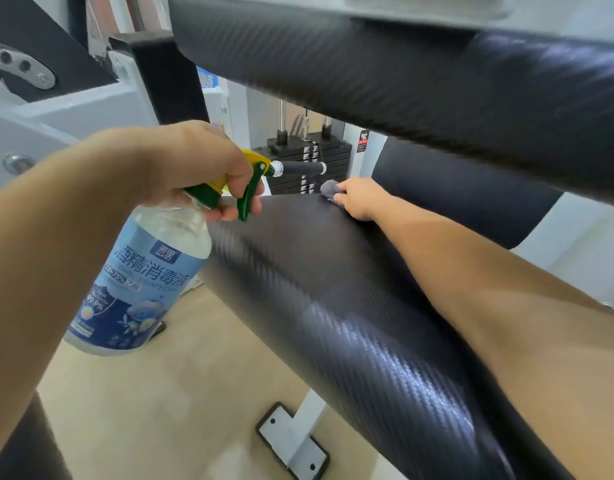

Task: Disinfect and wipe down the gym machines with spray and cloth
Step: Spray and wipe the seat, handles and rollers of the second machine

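My left hand [198,168] grips the neck of a clear spray bottle [143,282] with a blue label and a green and yellow trigger head, held above the floor left of the pad. A long black textured machine pad [350,323] runs from the lower right toward the middle. At its far end my right hand [359,197] presses a small grey cloth [330,189] against the pad's surface. My right forearm lies along the pad.
A second black pad [420,71] hangs overhead across the top. A black weight stack [309,157] with steel guide rods stands behind, with a handle bar [304,168] in front of it. White machine frame [56,109] is at left. A white foot plate [291,441] rests on the beige floor.
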The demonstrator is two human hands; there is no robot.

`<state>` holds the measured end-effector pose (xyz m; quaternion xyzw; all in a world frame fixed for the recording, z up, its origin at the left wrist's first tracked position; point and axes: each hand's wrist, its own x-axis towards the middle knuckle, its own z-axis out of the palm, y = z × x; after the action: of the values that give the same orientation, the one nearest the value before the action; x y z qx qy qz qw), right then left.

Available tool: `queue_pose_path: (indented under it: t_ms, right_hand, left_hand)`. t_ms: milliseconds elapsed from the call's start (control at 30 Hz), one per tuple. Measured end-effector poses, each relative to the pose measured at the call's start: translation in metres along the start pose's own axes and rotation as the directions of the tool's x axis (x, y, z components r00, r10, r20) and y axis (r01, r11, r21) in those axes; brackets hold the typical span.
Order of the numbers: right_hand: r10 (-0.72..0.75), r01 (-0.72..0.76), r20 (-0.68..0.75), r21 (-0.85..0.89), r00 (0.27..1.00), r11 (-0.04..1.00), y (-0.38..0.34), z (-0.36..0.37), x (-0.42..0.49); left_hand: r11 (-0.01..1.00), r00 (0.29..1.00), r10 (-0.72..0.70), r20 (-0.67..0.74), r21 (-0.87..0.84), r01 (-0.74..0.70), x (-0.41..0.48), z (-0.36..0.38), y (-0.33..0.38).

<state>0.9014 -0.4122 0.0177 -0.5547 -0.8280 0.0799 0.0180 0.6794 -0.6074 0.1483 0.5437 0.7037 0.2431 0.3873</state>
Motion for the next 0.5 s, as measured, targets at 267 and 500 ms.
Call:
queue_pose_path:
  t_ms: [267,500]
  right_hand:
    - [-0.138,0.142,-0.035,0.131,0.99,0.981,0.031,-0.014,-0.113]
    - [-0.265,0.271,-0.059,0.208,0.963,0.94,0.022,-0.007,-0.098]
  left_hand:
    - [0.976,0.988,0.019,0.154,0.211,-0.051,0.035,-0.003,-0.021]
    - [0.946,0.95,0.04,0.311,0.294,-0.136,0.089,-0.005,-0.039]
